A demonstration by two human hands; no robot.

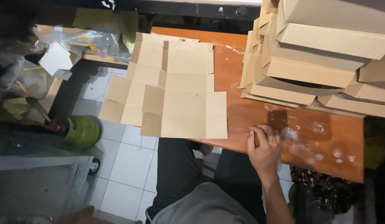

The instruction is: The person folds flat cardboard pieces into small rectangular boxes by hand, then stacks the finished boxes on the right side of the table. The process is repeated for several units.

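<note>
Grey cloth of the person's shirt is filling the bottom edge, with dark trousers below it reaching down toward the tiled floor. From there the right forearm is rising up and slightly leftward, and the right hand is resting palm down on the near edge of the counter. Its fingers are curling loosely inward, knuckles up, gripping nothing that can be made out. The left hand is not showing.

Just to the left of that hand, a flat, unfolded cardboard sheet with creased flaps is lying on the counter, its near left part hanging out over the edge above the floor; more flat sheets are lying under it, fanned toward the upper left. Hand and sheet are near each other but not touching.

Orange-brown wood of the counter is showing white smears and scuffs near the hand. At the far right, a stack of folded cardboard boxes is sitting on it. On the floor at left, a green gas cylinder is standing beside clutter of plastic bags.
</note>
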